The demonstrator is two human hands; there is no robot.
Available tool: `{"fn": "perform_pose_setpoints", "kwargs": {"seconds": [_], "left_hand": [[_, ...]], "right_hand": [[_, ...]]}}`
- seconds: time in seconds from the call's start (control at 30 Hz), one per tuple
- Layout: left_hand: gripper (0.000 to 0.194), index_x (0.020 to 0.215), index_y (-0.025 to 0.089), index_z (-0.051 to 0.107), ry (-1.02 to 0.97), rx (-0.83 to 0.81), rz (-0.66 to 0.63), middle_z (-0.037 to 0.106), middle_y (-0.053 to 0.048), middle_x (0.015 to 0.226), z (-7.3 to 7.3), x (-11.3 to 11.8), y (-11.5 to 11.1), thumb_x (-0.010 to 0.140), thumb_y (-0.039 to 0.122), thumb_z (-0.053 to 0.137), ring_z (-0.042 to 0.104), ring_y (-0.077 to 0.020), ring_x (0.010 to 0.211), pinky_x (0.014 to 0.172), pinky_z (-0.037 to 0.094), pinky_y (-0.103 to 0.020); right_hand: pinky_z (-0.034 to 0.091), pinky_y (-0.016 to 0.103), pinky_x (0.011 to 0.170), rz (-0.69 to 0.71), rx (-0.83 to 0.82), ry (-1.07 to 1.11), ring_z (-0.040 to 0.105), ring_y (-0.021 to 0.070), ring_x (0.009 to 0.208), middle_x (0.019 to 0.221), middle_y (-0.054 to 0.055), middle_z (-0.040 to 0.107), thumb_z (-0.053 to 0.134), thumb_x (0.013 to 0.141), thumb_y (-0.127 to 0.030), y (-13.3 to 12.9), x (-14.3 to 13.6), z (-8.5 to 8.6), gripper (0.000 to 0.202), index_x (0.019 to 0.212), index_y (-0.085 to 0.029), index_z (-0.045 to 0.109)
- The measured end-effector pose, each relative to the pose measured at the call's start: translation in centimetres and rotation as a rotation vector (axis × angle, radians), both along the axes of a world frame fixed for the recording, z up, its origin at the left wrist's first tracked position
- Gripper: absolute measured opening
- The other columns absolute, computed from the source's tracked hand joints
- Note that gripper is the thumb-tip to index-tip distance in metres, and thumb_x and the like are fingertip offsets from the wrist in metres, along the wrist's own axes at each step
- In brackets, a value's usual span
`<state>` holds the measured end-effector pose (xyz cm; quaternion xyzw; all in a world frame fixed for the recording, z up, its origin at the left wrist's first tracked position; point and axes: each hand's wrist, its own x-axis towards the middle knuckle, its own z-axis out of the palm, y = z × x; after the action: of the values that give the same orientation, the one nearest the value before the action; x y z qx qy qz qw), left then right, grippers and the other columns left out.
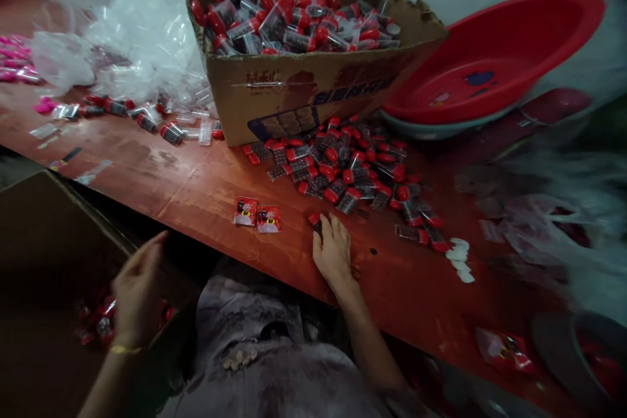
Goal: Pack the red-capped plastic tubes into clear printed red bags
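My right hand (334, 253) rests on the table near its front edge, fingers curled round a small red-capped tube (315, 221). Its body is mostly hidden by the fingers. Two small red printed cards (269, 219) lie flat to the left of this hand. Beyond it spreads a loose pile of clear tubes with red caps and dark contents (347, 173). My left hand (140, 281), slightly blurred, hangs over an open carton (29, 222) below the table edge, fingers stretched out and nothing visible in them. Red-capped pieces (105, 320) lie inside that carton.
A torn cardboard box (294, 95) heaped with red-capped tubes stands at the back. Right of it leans a red basin (490, 46). Clear plastic bags (147, 32) and pink pieces (17, 59) lie left. White discs (459, 260) and a grey container (553, 339) are at right.
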<state>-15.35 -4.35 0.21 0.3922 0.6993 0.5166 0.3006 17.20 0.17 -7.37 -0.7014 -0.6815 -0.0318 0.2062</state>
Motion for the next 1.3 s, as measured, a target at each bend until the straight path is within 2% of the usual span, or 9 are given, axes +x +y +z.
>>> {"fn": "perform_pose_setpoints", "kwargs": {"seconds": [0.03, 0.1, 0.13, 0.27, 0.47, 0.7, 0.93, 1.1, 1.3], "left_hand": [[0.032, 0.094, 0.025, 0.07, 0.046, 0.026, -0.077, 0.067, 0.0, 0.115, -0.2, 2.5, 1.4, 0.074, 0.049, 0.061, 0.053, -0.0253, 0.117, 0.105, 0.034, -0.044], [0.027, 0.098, 0.024, 0.07, 0.444, 0.095, -0.436, 0.06, -0.006, 0.125, -0.8, 6.9, 4.4, 0.08, 0.039, 0.057, 0.041, -0.0294, 0.129, 0.109, 0.024, -0.051], [0.029, 0.106, 0.024, 0.068, 0.609, 0.117, -0.552, 0.056, -0.007, 0.131, -1.3, 8.7, 5.8, 0.082, 0.034, 0.054, 0.035, -0.0299, 0.132, 0.109, 0.023, -0.051], [0.029, 0.109, 0.023, 0.067, 0.947, 0.081, -0.747, 0.052, -0.011, 0.134, -3.5, 12.5, 9.3, 0.084, 0.028, 0.053, 0.034, -0.0342, 0.132, 0.104, 0.03, -0.052], [0.025, 0.097, 0.029, 0.072, 0.979, 0.124, -0.722, 0.059, -0.007, 0.127, -5.5, 13.1, 9.2, 0.086, 0.026, 0.049, 0.036, -0.0329, 0.131, 0.106, 0.025, -0.054], [0.032, 0.113, 0.03, 0.065, 0.953, 0.139, -0.663, 0.04, -0.01, 0.143, -5.5, 13.7, 8.6, 0.083, 0.032, 0.053, 0.027, -0.0348, 0.136, 0.107, 0.018, -0.058], [0.023, 0.097, 0.031, 0.072, 0.823, 0.155, -0.605, 0.053, -0.006, 0.133, -5.3, 14.3, 8.4, 0.081, 0.026, 0.056, 0.03, -0.0328, 0.135, 0.108, 0.016, -0.059], [0.028, 0.104, 0.026, 0.07, 0.593, 0.173, -0.518, 0.052, -0.009, 0.134, -3.4, 15.8, 7.5, 0.082, 0.035, 0.054, 0.034, -0.0313, 0.133, 0.108, 0.02, -0.055], [0.027, 0.105, 0.028, 0.069, 0.397, 0.236, -0.615, 0.052, -0.005, 0.135, -1.5, 18.2, 5.5, 0.08, 0.033, 0.058, 0.034, -0.0273, 0.134, 0.11, 0.018, -0.051]], "right_hand": [[0.036, 0.05, 0.099, -0.021, -0.009, -0.02, 0.04, 0.0324, 0.122, 0.134, 0.021, 0.046, 0.039, 0.089, -0.027, 0.0, -0.3, 0.2, 0.044, 0.127, -0.007, 0.049], [0.035, 0.052, 0.098, -0.036, -0.026, -0.046, 0.038, 0.0339, 0.124, 0.135, 0.02, 0.045, 0.039, 0.09, -0.031, -0.1, -0.6, 0.4, 0.045, 0.127, -0.008, 0.049], [0.034, 0.053, 0.099, -0.034, -0.036, -0.053, 0.037, 0.0336, 0.126, 0.135, 0.018, 0.047, 0.038, 0.09, -0.031, -0.1, -0.5, 0.5, 0.045, 0.128, -0.01, 0.049], [0.032, 0.053, 0.1, -0.025, -0.04, -0.035, 0.037, 0.0299, 0.126, 0.132, 0.012, 0.052, 0.034, 0.091, -0.024, -0.8, 0.3, 0.3, 0.041, 0.129, -0.017, 0.049], [0.034, 0.048, 0.1, -0.053, 0.032, 0.035, 0.04, 0.0282, 0.123, 0.127, 0.014, 0.054, 0.037, 0.091, -0.028, -1.4, 0.9, -0.3, 0.039, 0.124, -0.014, 0.052], [0.035, 0.049, 0.098, -0.04, 0.031, 0.066, 0.04, 0.0296, 0.124, 0.128, 0.016, 0.054, 0.041, 0.089, -0.026, -1.3, 0.7, 0.1, 0.038, 0.123, -0.013, 0.053], [0.034, 0.048, 0.099, -0.04, 0.116, 0.146, 0.042, 0.0297, 0.124, 0.128, 0.016, 0.054, 0.045, 0.087, -0.026, -1.4, 0.8, 0.8, 0.033, 0.115, -0.013, 0.059], [0.038, 0.04, 0.096, 0.06, 0.251, 0.442, 0.054, 0.0231, 0.108, 0.112, 0.01, 0.065, 0.047, 0.088, -0.031, -2.7, -0.1, 2.6, 0.028, 0.107, -0.018, 0.062], [0.048, 0.027, 0.069, 0.157, 0.104, 1.032, 0.061, 0.0161, 0.073, 0.081, 0.002, 0.069, 0.049, 0.086, -0.037, -2.4, -2.3, 3.5, 0.025, 0.087, -0.019, 0.066]]}}
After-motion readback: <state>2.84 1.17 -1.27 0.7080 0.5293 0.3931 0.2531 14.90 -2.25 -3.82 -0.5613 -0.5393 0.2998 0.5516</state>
